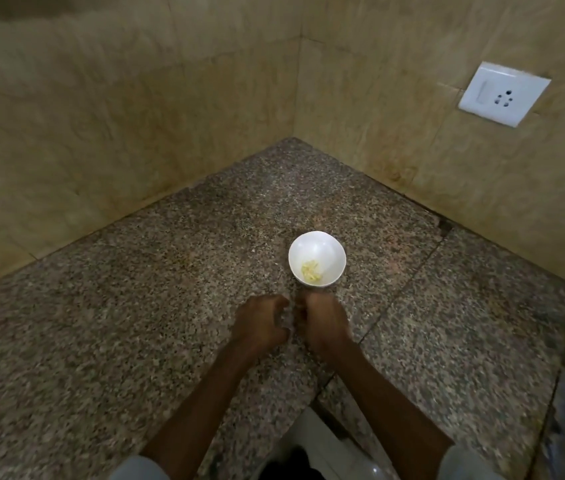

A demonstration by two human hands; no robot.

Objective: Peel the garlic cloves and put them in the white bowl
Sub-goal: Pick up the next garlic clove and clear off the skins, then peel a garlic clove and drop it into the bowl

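Speckled brown and grey stone makes up the counter (135, 341), which runs back into a corner where two tan tiled walls (135, 116) meet. On the wall to the right sits a white socket (504, 93) with a switch. A thin dark seam (405, 289) cuts across the stone on the right side.

The white bowl (322, 249) stands upright on the counter with its open mouth facing up, a little to the right of the middle. Inside it lie the peeled garlic cloves (310, 271), a small pale yellow heap at the bottom, on the side of the bowl closest to the person. The pieces are tiny and blurry, so I cannot tell which way any one of them points or how its long side lies.

Just in front of the bowl are the two hands, side by side and almost touching. The left hand (262, 322) and the right hand (324, 322) both show their backs to the camera. Their fingers are curled in toward the small gap between them. Anything they may hold is hidden by the knuckles, so I cannot tell if a clove is in there. The right hand is near the bowl but does not touch it.

Both bare arms reach up from the bottom edge, where light sleeves (135, 469) start.
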